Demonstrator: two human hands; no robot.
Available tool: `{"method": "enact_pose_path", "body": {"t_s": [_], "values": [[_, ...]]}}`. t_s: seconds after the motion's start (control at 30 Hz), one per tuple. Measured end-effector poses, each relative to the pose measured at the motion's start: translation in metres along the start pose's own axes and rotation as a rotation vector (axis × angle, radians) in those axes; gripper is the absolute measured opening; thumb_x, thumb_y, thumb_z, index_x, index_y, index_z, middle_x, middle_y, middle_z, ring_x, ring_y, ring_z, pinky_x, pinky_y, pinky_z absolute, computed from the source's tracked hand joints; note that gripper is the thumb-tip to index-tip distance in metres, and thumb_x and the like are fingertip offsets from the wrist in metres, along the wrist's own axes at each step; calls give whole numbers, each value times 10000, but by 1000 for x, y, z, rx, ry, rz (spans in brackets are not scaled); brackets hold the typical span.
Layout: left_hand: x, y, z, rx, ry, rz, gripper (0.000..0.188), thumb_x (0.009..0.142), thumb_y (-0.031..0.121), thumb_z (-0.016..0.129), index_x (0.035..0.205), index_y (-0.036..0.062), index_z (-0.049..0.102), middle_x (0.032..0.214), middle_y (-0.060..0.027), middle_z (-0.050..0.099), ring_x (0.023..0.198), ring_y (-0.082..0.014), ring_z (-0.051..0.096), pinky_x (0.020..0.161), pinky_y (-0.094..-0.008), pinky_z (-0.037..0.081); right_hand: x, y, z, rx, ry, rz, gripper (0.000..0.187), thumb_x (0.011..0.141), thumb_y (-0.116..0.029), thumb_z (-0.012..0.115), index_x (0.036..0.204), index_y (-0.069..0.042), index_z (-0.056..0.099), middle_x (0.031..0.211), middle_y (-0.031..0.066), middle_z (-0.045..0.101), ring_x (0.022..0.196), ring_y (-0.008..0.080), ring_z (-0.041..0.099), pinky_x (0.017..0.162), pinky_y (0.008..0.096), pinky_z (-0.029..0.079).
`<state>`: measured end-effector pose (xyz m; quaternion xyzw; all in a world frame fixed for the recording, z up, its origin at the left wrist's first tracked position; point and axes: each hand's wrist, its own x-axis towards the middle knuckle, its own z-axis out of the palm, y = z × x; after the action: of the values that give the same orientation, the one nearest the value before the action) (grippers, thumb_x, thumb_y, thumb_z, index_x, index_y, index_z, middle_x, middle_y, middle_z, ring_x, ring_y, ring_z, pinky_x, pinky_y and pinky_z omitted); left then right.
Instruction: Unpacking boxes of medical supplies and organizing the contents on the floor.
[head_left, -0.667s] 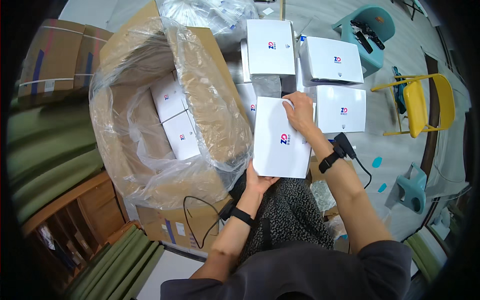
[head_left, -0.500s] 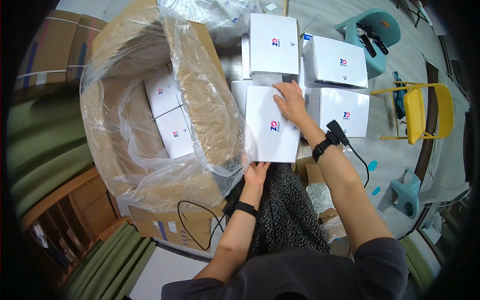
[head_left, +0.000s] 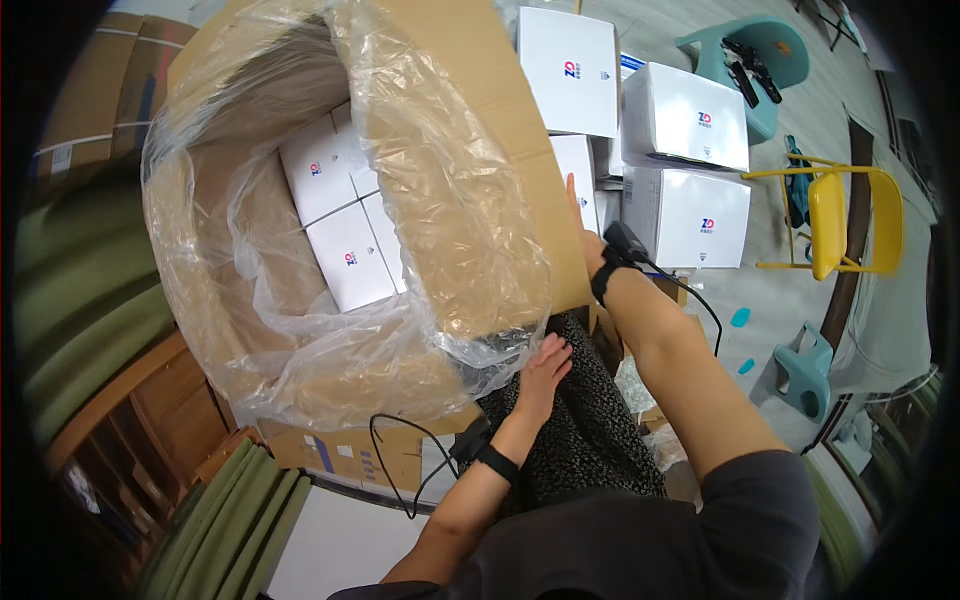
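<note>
A large cardboard carton (head_left: 215,215) with a clear plastic liner (head_left: 455,190) stands at the left, its right flap (head_left: 535,160) leaning outward. Inside it lie several white boxes (head_left: 352,255) with a small coloured logo. My left hand (head_left: 545,378) is open beside the liner's near right corner, fingers apart, above my dark patterned clothing. My right hand (head_left: 587,225) is at the flap's right edge, partly hidden by it. One straight finger shows against a white box (head_left: 572,155) that the flap partly covers; what the other fingers do is hidden.
More white boxes (head_left: 568,70) are stacked beyond the flap and to its right. Farther right are a teal chair (head_left: 757,100) with black devices on it, a yellow folding chair (head_left: 830,225) and a teal stool (head_left: 803,370). Strapped cartons (head_left: 95,90) stand at the far left.
The carton's right flap has swung outward to the right, covering the white box that was between my hands. My left hand has let go of it and moved right and slightly nearer.
</note>
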<state>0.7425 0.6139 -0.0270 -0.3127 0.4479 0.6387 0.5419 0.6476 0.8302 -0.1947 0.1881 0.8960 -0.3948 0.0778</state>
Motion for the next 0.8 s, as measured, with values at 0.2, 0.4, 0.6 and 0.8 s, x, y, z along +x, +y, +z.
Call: {"method": "enact_pose_path", "body": {"t_s": [0.2, 0.4, 0.6, 0.8], "values": [[-28, 20, 13, 93, -159, -79, 380, 959, 161, 471, 1292, -15, 420, 1276, -169, 507, 1181, -272, 510, 999, -365, 402, 0, -43, -39, -465, 17, 33, 535, 862, -262, 504, 1378, -158, 407, 1532, 81, 138, 1412, 294, 118, 1088, 547, 212], [-70, 46, 12, 439, -270, -22, 344, 966, 147, 471, 1280, 6, 449, 1216, -128, 564, 1128, -205, 542, 941, -318, 439, 9, -14, -65, 380, 85, 14, 462, 854, -173, 551, 1298, -82, 465, 1294, 172, 512, 1194, 307, 490, 995, 392, 381], [-130, 141, 19, 538, -358, 162, 267, 946, 139, 524, 1186, 23, 528, 1072, -75, 625, 996, -142, 594, 806, -264, 489, -56, -19, -111, 604, 668, 359, 283, 882, -50, 542, 1147, 45, 572, 1105, 173, 630, 975, 214, 625, 863, 311, 483], [-59, 311, -85, 649, 287, 593, 202, 903, 103, 546, 1078, 19, 601, 945, -77, 653, 863, -164, 627, 726, -266, 497, -73, -220, -150, 255, 895, 23, 223, 892, 12, 473, 1064, 23, 615, 1051, 127, 633, 991, 220, 599, 891, 317, 447]]}}
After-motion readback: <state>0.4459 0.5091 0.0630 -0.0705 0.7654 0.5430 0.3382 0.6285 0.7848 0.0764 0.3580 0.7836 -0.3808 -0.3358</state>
